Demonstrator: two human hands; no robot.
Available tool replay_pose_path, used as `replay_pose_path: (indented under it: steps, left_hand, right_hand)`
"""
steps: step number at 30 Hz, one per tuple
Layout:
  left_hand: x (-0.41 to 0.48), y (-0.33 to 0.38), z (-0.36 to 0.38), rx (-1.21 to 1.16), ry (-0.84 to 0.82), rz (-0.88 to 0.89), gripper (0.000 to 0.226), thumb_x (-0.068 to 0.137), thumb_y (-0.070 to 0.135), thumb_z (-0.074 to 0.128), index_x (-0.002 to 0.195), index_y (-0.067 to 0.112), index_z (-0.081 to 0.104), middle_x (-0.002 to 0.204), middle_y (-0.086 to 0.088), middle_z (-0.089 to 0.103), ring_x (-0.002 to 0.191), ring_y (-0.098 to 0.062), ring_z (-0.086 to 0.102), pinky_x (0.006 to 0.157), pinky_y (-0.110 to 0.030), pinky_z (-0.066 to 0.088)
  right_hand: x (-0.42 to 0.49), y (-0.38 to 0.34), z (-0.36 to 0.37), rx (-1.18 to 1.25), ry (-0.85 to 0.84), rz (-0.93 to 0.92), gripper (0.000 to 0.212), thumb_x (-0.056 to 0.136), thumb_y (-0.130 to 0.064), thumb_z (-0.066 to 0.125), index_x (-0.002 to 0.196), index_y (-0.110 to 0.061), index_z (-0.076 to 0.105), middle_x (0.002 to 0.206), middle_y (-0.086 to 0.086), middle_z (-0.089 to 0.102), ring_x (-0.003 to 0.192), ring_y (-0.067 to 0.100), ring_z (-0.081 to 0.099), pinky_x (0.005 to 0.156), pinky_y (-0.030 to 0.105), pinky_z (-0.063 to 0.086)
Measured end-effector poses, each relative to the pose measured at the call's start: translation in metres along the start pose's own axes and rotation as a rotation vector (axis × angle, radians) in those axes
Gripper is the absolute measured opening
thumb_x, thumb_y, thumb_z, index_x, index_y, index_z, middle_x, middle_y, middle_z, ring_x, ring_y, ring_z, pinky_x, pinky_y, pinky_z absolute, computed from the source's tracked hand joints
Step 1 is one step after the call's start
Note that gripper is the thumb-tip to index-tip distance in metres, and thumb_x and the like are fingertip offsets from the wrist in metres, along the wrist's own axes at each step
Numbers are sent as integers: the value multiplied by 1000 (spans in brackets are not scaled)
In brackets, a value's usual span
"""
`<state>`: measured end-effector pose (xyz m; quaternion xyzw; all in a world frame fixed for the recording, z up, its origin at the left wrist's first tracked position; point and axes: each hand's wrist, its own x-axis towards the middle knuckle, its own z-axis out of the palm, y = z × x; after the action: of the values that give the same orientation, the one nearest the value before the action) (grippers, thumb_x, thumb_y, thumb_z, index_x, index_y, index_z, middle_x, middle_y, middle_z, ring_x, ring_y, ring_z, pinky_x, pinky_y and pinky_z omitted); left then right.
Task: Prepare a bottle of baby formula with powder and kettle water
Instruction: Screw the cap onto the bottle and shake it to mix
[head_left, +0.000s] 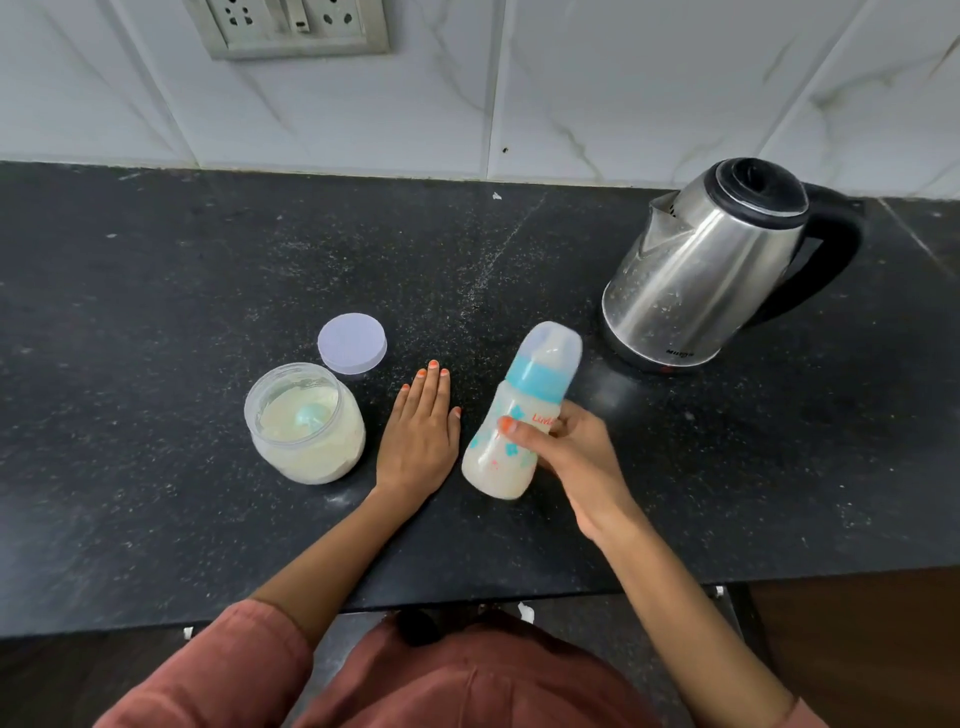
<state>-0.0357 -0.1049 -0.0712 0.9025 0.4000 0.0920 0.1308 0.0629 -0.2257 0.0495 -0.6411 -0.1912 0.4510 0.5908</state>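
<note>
My right hand (566, 452) grips a baby bottle (511, 441) full of milky white liquid, tilted with its base toward me. The bottle has a blue collar and a clear cap over the teat. My left hand (421, 431) lies flat on the black counter (156, 312), fingers straight, between the bottle and an open clear jar of formula powder (306, 423). A pale blue scoop rests inside the jar. The jar's white lid (352, 343) lies on the counter just behind it. A steel kettle (711, 265) with a black lid and handle stands at the right rear.
A white marble-tiled wall (571, 78) rises behind the counter, with a socket panel (291, 26) at the upper left. The counter's front edge runs near my body at the bottom.
</note>
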Motion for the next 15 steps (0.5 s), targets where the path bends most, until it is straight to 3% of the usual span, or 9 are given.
replay_pose_path:
  steps: [2,5,7,11,13,15]
  left_hand:
    - [0,0,-1,-1,18,-3,70,86,41,-2,144,5,16,153,-10,14,142,-22,11,113,-33,5]
    - [-1,0,0,10,25,6,71,86,41,-3,143,5,17,153,-10,15,141,-22,12,114,-34,7]
    - [0,0,0,3,29,3,70,87,40,-2,143,5,19,152,-11,17,141,-23,14,113,-34,8]
    - [1,0,-1,-2,3,-3,55,97,33,15,143,4,18,152,-11,16,141,-24,14,113,-33,5]
    - [1,0,-1,-7,13,-4,55,96,32,17,141,2,26,150,-14,24,139,-28,23,111,-36,11]
    - [0,0,-1,-9,12,-8,59,92,33,15,138,0,33,146,-17,32,135,-30,30,109,-39,17]
  right_hand:
    - [6,-7,-4,252,99,-35,26,68,-13,70,93,-17,64,94,1,69,89,13,66,87,35,53]
    - [18,-17,-11,572,298,-92,25,84,-11,60,108,-19,56,104,-2,64,96,10,63,87,31,52]
    - [15,-16,-10,487,262,-84,20,85,-11,59,103,-21,57,100,-3,65,93,9,63,86,31,52]
    - [-2,-5,-7,79,38,43,18,77,-5,65,88,-20,64,92,-1,70,91,13,66,85,33,53]
    - [3,-6,-10,173,99,6,18,77,-6,65,89,-18,64,91,-2,69,86,10,66,84,32,53]
    - [11,-11,-11,424,210,-24,16,81,-9,62,94,-19,62,93,-3,68,84,7,66,77,27,56]
